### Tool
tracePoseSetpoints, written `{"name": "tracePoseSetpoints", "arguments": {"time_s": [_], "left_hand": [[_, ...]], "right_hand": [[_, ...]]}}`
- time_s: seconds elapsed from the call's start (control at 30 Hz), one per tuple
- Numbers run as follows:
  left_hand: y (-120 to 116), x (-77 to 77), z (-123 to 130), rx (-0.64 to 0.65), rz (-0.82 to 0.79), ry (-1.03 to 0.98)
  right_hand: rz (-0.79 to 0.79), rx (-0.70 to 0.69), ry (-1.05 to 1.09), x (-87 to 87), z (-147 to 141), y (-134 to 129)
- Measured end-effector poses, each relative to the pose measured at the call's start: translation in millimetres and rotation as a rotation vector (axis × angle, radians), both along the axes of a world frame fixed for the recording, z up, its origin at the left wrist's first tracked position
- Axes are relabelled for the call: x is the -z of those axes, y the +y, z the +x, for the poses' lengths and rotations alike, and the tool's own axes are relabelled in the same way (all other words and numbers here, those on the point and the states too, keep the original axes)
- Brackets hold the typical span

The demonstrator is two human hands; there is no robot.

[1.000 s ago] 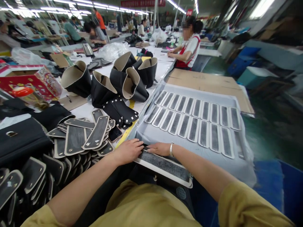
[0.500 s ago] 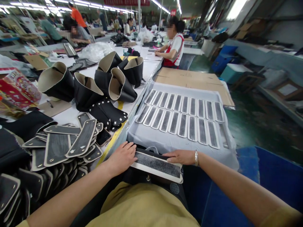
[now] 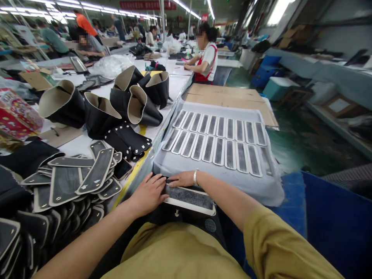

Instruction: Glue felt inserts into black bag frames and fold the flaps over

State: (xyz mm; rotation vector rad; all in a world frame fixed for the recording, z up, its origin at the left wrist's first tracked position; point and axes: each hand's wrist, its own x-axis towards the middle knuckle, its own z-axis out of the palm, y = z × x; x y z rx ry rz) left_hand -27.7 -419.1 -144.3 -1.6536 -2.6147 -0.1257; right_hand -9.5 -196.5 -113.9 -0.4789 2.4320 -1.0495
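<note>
Head view: main change is the R hand (image 3: 183,179). Half a sec ago it was out near the R end of the dark, pale-rimmed strip (image 3: 190,199); now it's back at the L end, fingers on the far edge, just beside the L hand (image 3: 147,195). L hand stayed put, fingertips on that same L end. So both hands now bear on one end, w/ the R end free of fingers.

Grip: fingers of each hand close tog. & touching the strip; can't tell if either is pinching or just resting. Strip lies crosswise at the near edge, just ahead of the yellow top (image 3: 177,252); single or stacked, can't tell.

No visible change elsewhere: two rows of similar strips (image 3: 218,151) on the grey cloth (image 3: 177,164), far R of the hands, approx. same layout; studded pieces (image 3: 65,182) heaped to the L, black curled pieces (image 3: 101,116) farther off on the white desk (image 3: 177,83).
</note>
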Motion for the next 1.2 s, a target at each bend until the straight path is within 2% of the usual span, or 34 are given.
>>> {"name": "tracePoseSetpoints", "arguments": {"time_s": [0.1, 0.23, 0.33, 0.43, 0.57, 0.77, 1.07, 1.2], "left_hand": [[6, -1.1, 13, 0.107, 0.117, -0.082], [30, 0.5, 40, 0.286, 0.250, -0.250], [51, 6.2, 56, 0.310, 0.274, -0.313], [62, 11.8, 63, 0.279, 0.292, -0.357], [66, 13.7, 65, 0.257, 0.307, -0.392], [68, 11.4, 62, 0.229, 0.272, -0.404], [61, 15.5, 59, 0.352, 0.274, -0.274], [62, 11.4, 66, 0.265, 0.240, -0.283]], "right_hand": [[0.037, 0.127, 0.060, -12.3, 31, 19], [0.100, 0.265, 0.167, -21.1, 101, 40], [0.232, 0.346, 0.394, -12.4, 151, 36], [0.309, 0.406, 0.534, 4.4, 178, 23], [0.337, 0.504, 0.635, 18.1, 182, 11], [0.356, 0.520, 0.674, 19.2, 176, 5], [0.386, 0.634, 0.770, 32.9, 179, -7], [0.451, 0.644, 0.790, 35.4, 181, -12]]}}
